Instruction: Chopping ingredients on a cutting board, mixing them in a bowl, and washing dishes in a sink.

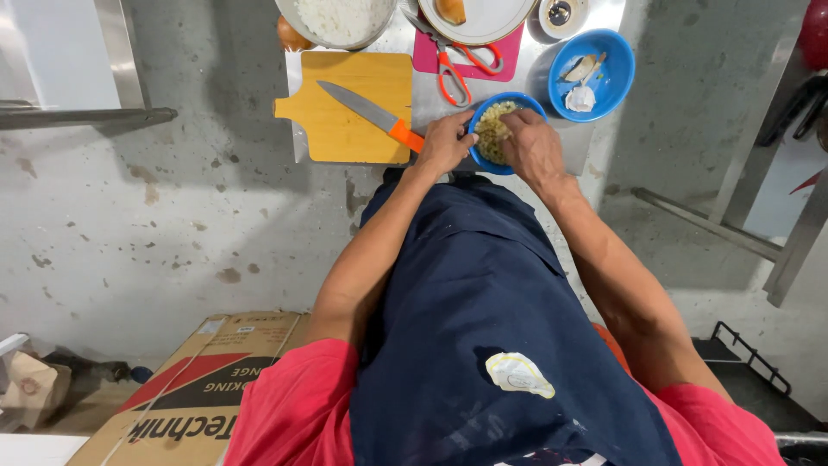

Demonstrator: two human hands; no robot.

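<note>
A small blue bowl (480, 115) of pale chopped food stands at the near edge of a steel table. My left hand (446, 142) grips the bowl's left rim. My right hand (530, 147) rests on its right side, fingers reaching down into the chopped food. Just left of the bowl lies a knife (366, 110) with an orange handle, set diagonally across a wooden cutting board (345, 129).
Red-handled scissors (457, 69) lie on a pink mat behind the bowl. A second blue bowl (612, 82) holds peel scraps. A white plate (487, 22), a big bowl of white chopped food (341, 22) and a small dish (562, 13) stand farther back. A cardboard box (194, 388) lies on the floor.
</note>
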